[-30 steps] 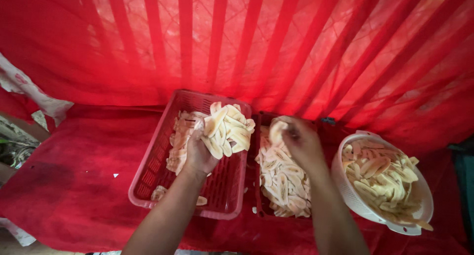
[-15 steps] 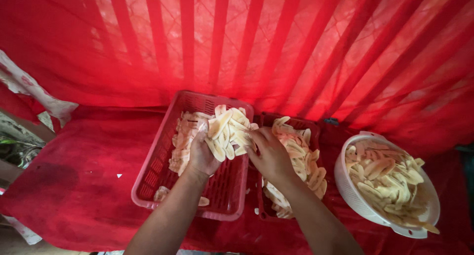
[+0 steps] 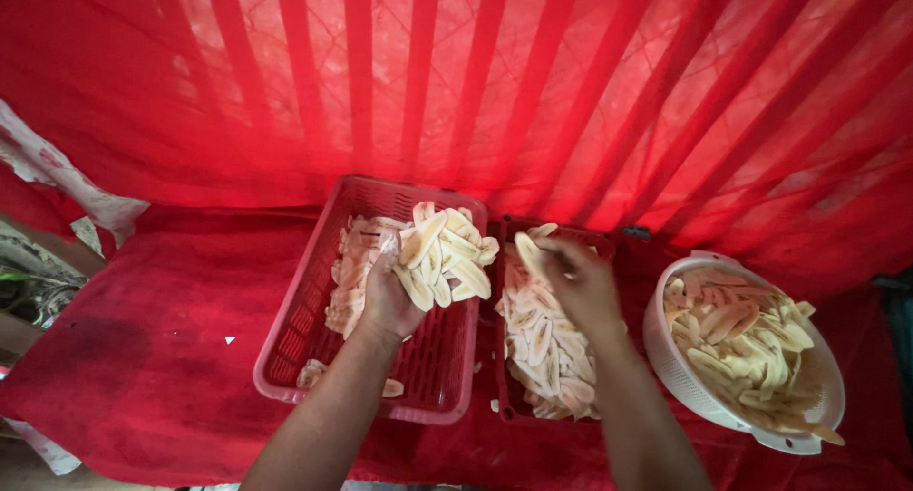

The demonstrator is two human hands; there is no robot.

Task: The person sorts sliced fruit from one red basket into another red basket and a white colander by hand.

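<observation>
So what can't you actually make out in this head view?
- Left hand: its palm side, hidden behind the fan of pale slices it holds.
- Right hand: blurred, so how the fingers grip the one slice is unclear.
- Dark basket: its floor, covered by slices and the right forearm.
- White colander: its depth, hidden under slices.
- Both elbows: cut off by the bottom edge.

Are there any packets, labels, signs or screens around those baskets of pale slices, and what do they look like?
None: no packet, label, sign or screen shows.
Only open containers: a red slotted basket, a darker red basket, a white round colander.
</observation>
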